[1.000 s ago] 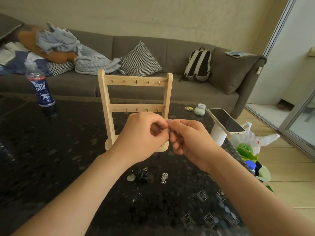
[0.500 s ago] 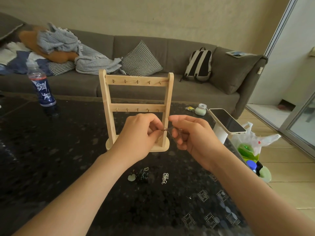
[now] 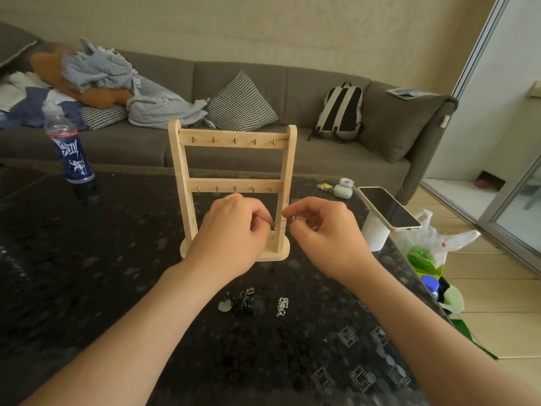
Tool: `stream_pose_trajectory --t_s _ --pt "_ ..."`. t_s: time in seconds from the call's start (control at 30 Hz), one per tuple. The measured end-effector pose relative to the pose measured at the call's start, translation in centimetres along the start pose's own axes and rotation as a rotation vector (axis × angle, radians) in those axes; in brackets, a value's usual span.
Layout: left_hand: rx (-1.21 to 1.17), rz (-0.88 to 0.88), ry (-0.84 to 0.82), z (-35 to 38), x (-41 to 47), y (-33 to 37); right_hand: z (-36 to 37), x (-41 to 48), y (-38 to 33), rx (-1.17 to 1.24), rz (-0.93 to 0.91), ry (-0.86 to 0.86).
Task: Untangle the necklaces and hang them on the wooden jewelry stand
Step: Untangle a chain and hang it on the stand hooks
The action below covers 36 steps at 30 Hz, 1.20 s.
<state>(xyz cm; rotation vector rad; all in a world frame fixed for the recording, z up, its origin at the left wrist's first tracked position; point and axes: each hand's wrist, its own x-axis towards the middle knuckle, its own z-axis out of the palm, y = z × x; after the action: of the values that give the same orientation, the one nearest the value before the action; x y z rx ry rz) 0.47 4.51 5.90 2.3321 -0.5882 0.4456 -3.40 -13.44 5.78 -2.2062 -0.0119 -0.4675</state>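
Observation:
A wooden jewelry stand (image 3: 234, 140) with two rows of small hooks stands upright on the dark table (image 3: 87, 273). In front of its lower part, my left hand (image 3: 231, 230) and my right hand (image 3: 325, 230) each pinch an end of a thin necklace chain (image 3: 281, 226) stretched between them. A small patterned pendant (image 3: 299, 219) shows at my right fingertips. On the table nearer to me lie a dark tangled necklace with a pale green pendant (image 3: 238, 301) and a small silver chain (image 3: 282, 306).
A blue drink bottle (image 3: 68, 150) stands at the far left. A phone (image 3: 388, 208) rests on a white holder at the right edge, beside a small green case (image 3: 343, 190). A plastic bag (image 3: 430, 247) sits on the floor. A grey sofa (image 3: 292, 92) runs behind.
My hands have drawn apart, the right one moving right, and a short length of chain is now stretched between them. The pendant has come into view at my right fingers.

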Motion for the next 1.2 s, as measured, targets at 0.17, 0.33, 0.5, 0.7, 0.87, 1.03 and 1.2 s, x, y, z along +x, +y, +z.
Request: stream_pose_trajectory --t_s 0.17,0.33,0.5,0.7,0.87,1.03,1.2 --pt "-0.039 -0.019 -0.016 0.1 0.1 0.1 0.5 0.1 0.2 -0.161 -0.114 -0.016" --pt "-0.021 -0.042 -0.077 0.0 0.1 0.1 0.6 0.2 0.3 -0.165 -0.073 -0.066" --pt "-0.022 -0.073 -0.128 0.0 -0.2 0.3 0.5 0.0 -0.2 0.083 0.022 -0.115" --pt "-0.168 -0.113 -0.170 -0.6 0.0 0.3 -0.4 -0.3 -1.1 0.281 0.059 -0.153" --pt "-0.457 -0.191 -0.192 -1.0 -0.1 0.8 -0.7 -0.5 -1.9 0.389 0.146 -0.120" --pt "-0.716 -0.353 -0.196 -1.4 0.0 1.3 -0.8 -0.6 -2.5 0.685 0.224 -0.040" --pt "-0.675 -0.400 -0.241 -1.2 0.3 1.3 -0.5 -0.3 -2.3 0.882 0.315 -0.009"
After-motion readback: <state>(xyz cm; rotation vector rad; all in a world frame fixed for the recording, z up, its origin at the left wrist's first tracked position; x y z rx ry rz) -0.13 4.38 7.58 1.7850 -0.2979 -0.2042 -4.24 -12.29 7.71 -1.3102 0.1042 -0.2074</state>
